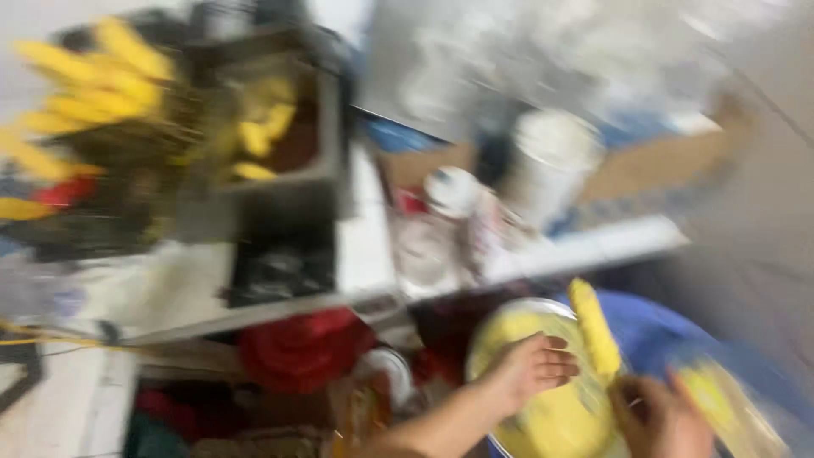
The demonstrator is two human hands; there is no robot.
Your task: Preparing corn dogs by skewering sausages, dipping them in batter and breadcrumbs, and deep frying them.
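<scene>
Gripping a yellow corn cob (593, 329) by its lower end, the right hand (660, 417) holds it upright; left hand (532, 368) fingers, apparently loosely curled, rest just left of it on the bowl (509, 326).

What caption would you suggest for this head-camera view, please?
Blurred view: left hand rests in a bowl of yellow batter while right hand lifts a coated yellow strip.

White counter (365, 246), tub (555, 161), jar (449, 195)

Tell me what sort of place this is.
Probably a street-food or kitchen work spot, though the picture is blurred: yellow fried pieces piled on a rack, a metal bowl of yellow batter, and a coated yellow stick held over it.
</scene>
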